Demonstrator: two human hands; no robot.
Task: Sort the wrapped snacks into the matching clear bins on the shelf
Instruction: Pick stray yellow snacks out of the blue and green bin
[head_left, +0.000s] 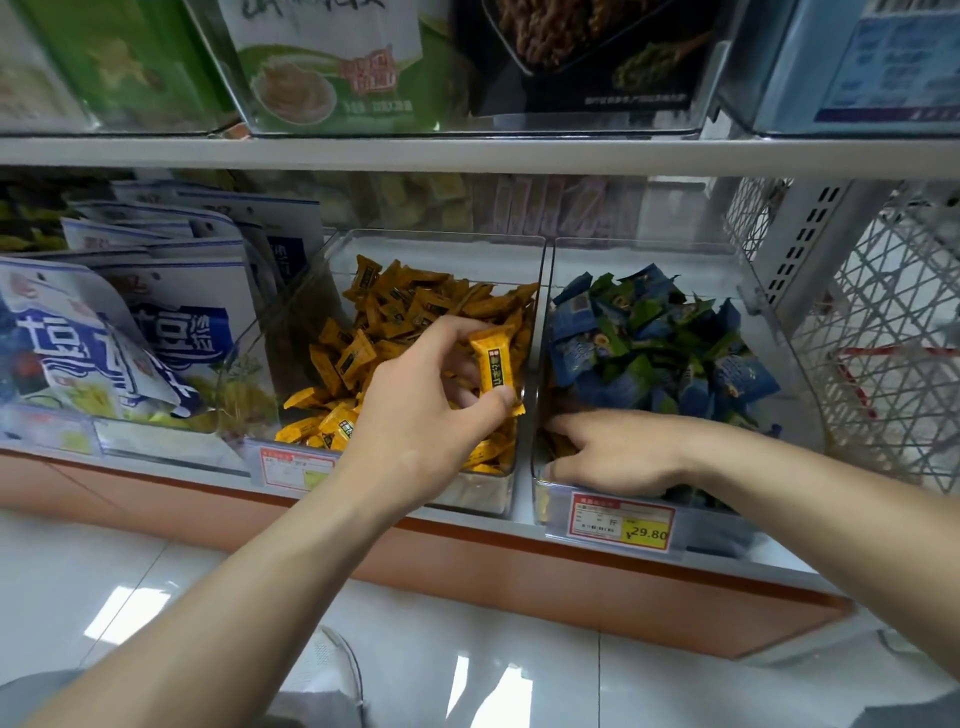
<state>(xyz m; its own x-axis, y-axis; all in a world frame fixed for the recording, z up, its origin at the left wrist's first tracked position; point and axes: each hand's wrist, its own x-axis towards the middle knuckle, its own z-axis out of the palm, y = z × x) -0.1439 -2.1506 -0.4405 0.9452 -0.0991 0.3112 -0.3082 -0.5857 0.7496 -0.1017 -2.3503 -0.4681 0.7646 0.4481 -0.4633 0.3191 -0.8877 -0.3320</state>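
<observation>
My left hand (415, 415) pinches one orange wrapped snack (496, 369) upright between thumb and fingers, above the middle clear bin (441, 238), which is heaped with matching orange snacks (415, 306). The clear bin to its right (649, 247) holds a pile of blue and green wrapped snacks (649, 353). My right hand (618, 452) reaches into that bin's front left corner with index finger and thumb stretched out. A few orange wrappers (558, 447) lie between those fingertips. I see nothing gripped in this hand.
A bin of white and blue bags (130, 322) stands to the left. Price tags (621, 522) hang on the bin fronts. A white wire basket (883, 338) sits at the right. The upper shelf edge (467, 153) runs close overhead, with boxed goods above it.
</observation>
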